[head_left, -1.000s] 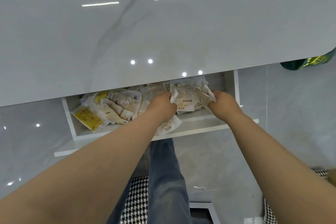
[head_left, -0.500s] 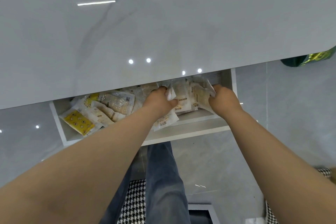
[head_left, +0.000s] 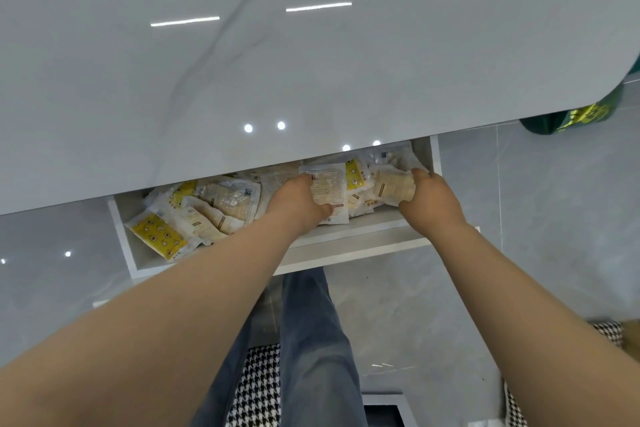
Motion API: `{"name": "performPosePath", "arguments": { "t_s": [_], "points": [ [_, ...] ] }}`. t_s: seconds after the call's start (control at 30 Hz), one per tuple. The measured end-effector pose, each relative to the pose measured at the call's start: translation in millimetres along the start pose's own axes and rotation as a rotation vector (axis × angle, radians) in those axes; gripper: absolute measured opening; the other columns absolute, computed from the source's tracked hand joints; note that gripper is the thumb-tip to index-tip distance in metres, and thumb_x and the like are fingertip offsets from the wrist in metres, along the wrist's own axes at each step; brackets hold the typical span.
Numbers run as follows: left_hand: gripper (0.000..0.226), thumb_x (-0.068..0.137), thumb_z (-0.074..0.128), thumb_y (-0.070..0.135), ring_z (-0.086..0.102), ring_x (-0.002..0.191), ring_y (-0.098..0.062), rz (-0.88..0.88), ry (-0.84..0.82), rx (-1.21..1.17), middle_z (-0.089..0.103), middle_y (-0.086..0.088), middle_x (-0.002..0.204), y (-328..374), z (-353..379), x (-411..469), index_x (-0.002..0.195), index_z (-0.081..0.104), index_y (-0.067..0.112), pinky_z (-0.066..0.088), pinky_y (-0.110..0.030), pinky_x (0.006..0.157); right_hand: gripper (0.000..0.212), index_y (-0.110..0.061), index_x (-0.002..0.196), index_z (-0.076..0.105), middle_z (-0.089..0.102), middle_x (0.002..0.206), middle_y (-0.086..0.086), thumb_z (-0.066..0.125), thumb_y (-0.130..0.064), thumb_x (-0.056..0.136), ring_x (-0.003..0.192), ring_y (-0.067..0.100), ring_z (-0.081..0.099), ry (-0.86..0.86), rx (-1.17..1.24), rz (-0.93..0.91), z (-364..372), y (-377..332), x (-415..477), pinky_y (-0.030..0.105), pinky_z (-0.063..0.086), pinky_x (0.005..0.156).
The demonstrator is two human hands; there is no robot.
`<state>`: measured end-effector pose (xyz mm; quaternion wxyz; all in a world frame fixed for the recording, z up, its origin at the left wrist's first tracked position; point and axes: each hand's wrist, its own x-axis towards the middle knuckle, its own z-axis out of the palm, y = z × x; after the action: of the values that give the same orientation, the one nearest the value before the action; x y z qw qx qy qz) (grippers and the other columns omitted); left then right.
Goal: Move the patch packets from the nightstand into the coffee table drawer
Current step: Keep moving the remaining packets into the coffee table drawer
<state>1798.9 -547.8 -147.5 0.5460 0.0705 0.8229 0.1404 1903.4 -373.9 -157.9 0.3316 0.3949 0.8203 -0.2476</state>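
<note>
The white coffee table drawer (head_left: 360, 246) stands pulled out beneath the glossy marble tabletop (head_left: 311, 62). Several clear and yellow patch packets lie inside it, a loose pile (head_left: 194, 215) at the left. Inside the drawer's right half, my left hand (head_left: 298, 204) grips a clear packet (head_left: 327, 189) by its left edge. My right hand (head_left: 429, 198) is closed on a beige packet (head_left: 391, 189) near the drawer's right wall. More packets, one with a yellow label (head_left: 355, 175), sit between and behind both hands, partly hidden under the tabletop.
The tabletop overhangs the drawer's back half. A green bag (head_left: 581, 114) lies on the grey tiled floor at the right. My jeans-clad leg (head_left: 311, 340) and a houndstooth seat (head_left: 259, 388) are below the drawer.
Both hands have pushed the held packets deeper and lower into the drawer's right half. The bunch between them has spread, and a yellow-labelled packet now shows.
</note>
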Motion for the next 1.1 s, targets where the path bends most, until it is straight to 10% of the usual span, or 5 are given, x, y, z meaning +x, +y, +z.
{"name": "performPosePath", "arguments": {
  "t_s": [0.33,0.53,1.1],
  "points": [
    [0.05,0.089,0.059,0.03,0.052,0.117,-0.023,0.064,0.052,0.088,0.053,-0.005,0.131,-14.0,-44.9,-90.2,0.134,0.043,0.014,0.043,-0.03,0.09,0.013,-0.011,0.092,0.056,0.058,0.088,0.007,0.052,-0.003,0.082,0.075,0.023,0.05,-0.029,-0.056,-0.098,-38.1,-53.7,-72.3,0.022,0.027,0.047],
    [0.05,0.089,0.057,0.028,0.053,0.116,-0.023,0.068,0.105,0.122,0.053,-0.005,0.13,-41.8,-77.2,-160.7,0.135,0.042,0.016,0.045,-0.032,0.092,0.039,-0.012,0.124,0.053,0.061,0.115,0.008,0.054,-0.007,0.085,0.102,0.026,0.059,-0.038,-0.193,-0.218,-58.4,-110.3,-142.1,0.026,0.039,0.066],
    [0.041,0.09,0.056,0.028,0.053,0.113,-0.021,-0.048,0.423,-0.228,0.055,-0.004,0.127,-220.6,-155.2,-390.7,0.128,0.049,0.016,0.043,-0.029,0.09,0.044,-0.019,0.127,0.053,0.057,0.119,0.004,0.058,-0.028,0.084,0.106,0.022,0.056,0.014,-0.505,-0.768,-46.7,-318.5,-372.9,0.032,0.049,0.083]
  ]
}}
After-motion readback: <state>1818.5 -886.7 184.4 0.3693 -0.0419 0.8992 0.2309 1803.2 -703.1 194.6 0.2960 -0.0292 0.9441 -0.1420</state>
